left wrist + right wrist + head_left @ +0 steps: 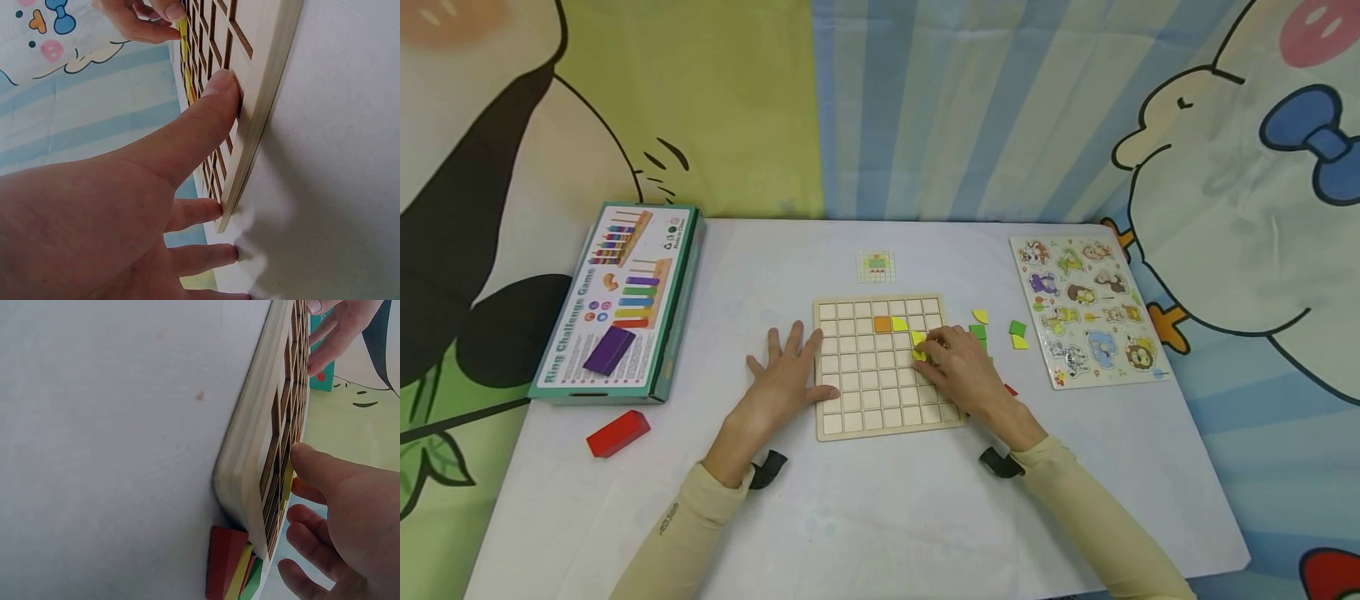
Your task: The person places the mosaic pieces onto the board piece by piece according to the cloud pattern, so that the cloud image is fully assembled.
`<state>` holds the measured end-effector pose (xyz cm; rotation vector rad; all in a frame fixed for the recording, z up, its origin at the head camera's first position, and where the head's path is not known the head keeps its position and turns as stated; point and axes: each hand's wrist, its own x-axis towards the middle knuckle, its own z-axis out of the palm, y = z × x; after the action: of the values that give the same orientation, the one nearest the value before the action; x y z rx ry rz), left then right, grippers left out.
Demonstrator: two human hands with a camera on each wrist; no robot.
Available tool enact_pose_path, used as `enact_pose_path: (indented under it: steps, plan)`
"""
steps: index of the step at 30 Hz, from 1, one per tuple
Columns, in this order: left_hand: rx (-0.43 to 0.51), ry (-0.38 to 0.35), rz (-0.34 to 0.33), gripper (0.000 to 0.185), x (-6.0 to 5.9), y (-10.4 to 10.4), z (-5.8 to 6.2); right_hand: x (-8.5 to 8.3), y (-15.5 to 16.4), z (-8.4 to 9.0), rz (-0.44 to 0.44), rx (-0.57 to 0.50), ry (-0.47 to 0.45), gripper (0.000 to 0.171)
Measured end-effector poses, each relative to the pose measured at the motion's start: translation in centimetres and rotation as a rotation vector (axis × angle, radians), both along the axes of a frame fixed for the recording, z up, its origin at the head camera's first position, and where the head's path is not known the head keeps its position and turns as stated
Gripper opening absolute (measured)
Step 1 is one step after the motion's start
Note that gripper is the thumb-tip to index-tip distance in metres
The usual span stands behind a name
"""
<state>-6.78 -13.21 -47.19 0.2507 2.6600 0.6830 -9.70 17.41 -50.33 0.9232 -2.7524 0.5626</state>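
A wooden grid board point(868, 399) lies on the table. In its second row sit an orange tile point(882, 324) and a yellow tile point(899, 324). My right hand point(962, 371) is over the board's right side, thumb and index finger pinching a yellow tile point(287, 481) at the grid. Just above those fingertips another patch of yellow point(917, 337) shows; whether it is a separate tile is hard to tell. My left hand point(784, 379) is spread at the board's left edge. Its thumb rests on the frame, as the left wrist view shows, with the fingers extended.
Right of the board lie loose green tiles point(1017, 327), yellow tiles point(981, 317) and a red piece point(1011, 389). A small pattern card point(876, 267) lies behind it. An animal picture board point(1086, 312) is farther right. Left are a game box point(568, 333), purple block point(608, 350) and red block point(618, 433).
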Motion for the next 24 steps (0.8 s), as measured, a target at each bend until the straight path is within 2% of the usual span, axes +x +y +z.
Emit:
enact_pose_path:
  steps: [18, 24]
  plan:
    - [0.010, 0.007, -0.004, 0.102, 0.0, 0.1, 0.0, -0.3, 0.2, -0.3, -0.035, -0.029, 0.011, 0.029]
    - [-0.002, 0.011, -0.010, 0.102, 0.0, 0.0, 0.0, -0.2, 1.4, 0.9, -0.073, -0.020, 0.023, 0.026]
